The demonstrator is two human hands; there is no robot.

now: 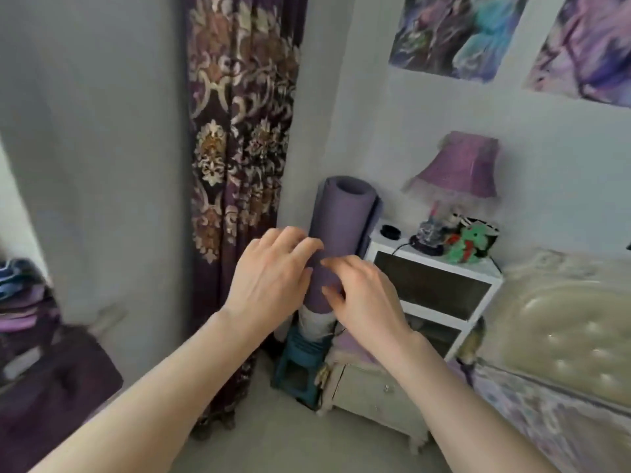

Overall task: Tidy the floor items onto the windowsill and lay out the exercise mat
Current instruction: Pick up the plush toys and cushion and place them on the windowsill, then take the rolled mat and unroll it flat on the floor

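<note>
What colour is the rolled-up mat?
Purple; the rolled mat shows best in the head view.

White nightstand (pixel 433 285) in the corner w/ open shelves. On top: purple fringed lamp (pixel 461 172), black cable, some green-and-red clutter, too blurred to ID. Left of nightstand: dark purple floral curtain (pixel 239 148) hanging to the floor, then plain grey wall. Above nightstand: white wall w/ two purple-blue posters (pixel 457 32). Right of it: tufted cream headboard (pixel 563 332). Below it: small cream cabinet (pixel 375 394) & teal stool (pixel 300 367) on beige floor (pixel 290 448). Soft, even daylight.
</note>
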